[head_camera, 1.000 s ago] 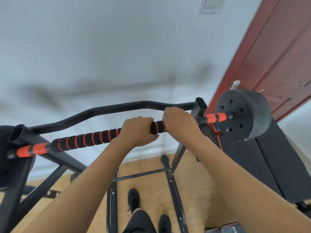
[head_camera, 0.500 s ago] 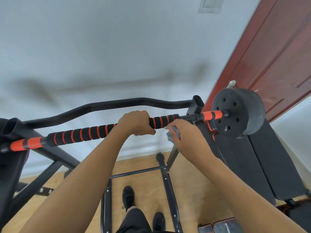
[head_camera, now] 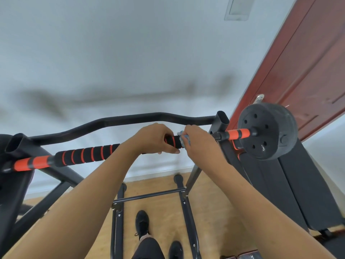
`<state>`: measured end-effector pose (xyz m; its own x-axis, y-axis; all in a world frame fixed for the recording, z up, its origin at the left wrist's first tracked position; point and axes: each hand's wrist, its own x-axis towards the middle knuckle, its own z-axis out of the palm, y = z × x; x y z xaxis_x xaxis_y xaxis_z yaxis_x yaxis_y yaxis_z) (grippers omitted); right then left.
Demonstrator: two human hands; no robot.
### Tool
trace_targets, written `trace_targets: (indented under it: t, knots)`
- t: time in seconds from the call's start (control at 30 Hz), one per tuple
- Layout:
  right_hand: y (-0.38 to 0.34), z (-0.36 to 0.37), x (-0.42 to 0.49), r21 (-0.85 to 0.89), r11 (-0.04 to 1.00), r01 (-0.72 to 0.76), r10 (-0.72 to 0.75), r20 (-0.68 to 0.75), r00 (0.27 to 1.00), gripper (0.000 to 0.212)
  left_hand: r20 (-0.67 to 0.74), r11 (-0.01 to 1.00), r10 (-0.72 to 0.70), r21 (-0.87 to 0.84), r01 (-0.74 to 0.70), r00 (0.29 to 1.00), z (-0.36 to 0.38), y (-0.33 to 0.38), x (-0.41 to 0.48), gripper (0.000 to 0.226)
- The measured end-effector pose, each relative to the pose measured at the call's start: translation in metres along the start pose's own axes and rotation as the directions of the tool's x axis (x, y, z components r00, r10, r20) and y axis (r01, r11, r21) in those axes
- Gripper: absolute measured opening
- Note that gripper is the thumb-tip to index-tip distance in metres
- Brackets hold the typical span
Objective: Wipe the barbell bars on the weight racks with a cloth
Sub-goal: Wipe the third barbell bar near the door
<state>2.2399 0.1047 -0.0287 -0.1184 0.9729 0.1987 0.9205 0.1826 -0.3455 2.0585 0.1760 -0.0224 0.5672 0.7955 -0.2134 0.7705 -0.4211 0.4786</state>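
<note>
My left hand [head_camera: 155,139] wraps the bar [head_camera: 87,156] on its rack [head_camera: 222,120], steadying it; my right hand [head_camera: 199,143] squeezes the cloth [head_camera: 183,140] around it, beside the right upright, to wipe.

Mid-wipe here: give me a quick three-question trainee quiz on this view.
1. True or false: the left hand grips the barbell bar.
2. Which hand holds the blue cloth against the bar? A: the left. B: the right hand.
3. Fill in: the weight plate sits at the bar's ___ end, by the person's own sides.
Key: 1 true; 2 B; 3 right.
</note>
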Motion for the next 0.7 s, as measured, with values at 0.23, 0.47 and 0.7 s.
trace_targets:
  t: [0.23,0.47,0.7]
  knots:
    - [0.003,0.003,-0.024,0.137,0.991,-0.007,0.006,0.005,1.0,0.005,0.141,0.986,-0.036,-0.156,0.058,0.989,-0.007,0.002,0.003,0.03]
    - [0.019,0.009,-0.071,0.086,0.992,-0.094,0.078,0.18,0.981,0.014,0.197,0.997,-0.043,-0.051,0.054,0.98,-0.014,0.005,0.001,0.03]
    - [0.002,-0.025,-0.02,0.179,0.979,-0.096,0.104,-0.034,0.994,0.012,-0.317,0.872,0.023,0.469,0.135,0.948,0.036,0.007,-0.018,0.038]
